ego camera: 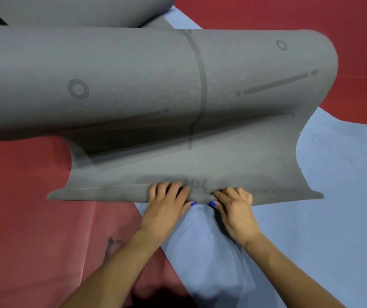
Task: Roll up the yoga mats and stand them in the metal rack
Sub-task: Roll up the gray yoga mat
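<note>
A grey yoga mat with printed rings and lines fills the upper view, bulging in a large loose fold. Its near edge curls up in a thin lip across the lower middle. My left hand grips that lip just left of centre, fingers curled over the top and thumb under. My right hand grips it right beside the left, in the same way. A second grey mat shows at the top edge. No metal rack is in view.
A light blue mat lies flat under the grey one, running from top centre to bottom right. Red floor matting lies to the left and at the top right, with a dark scuff near my left forearm.
</note>
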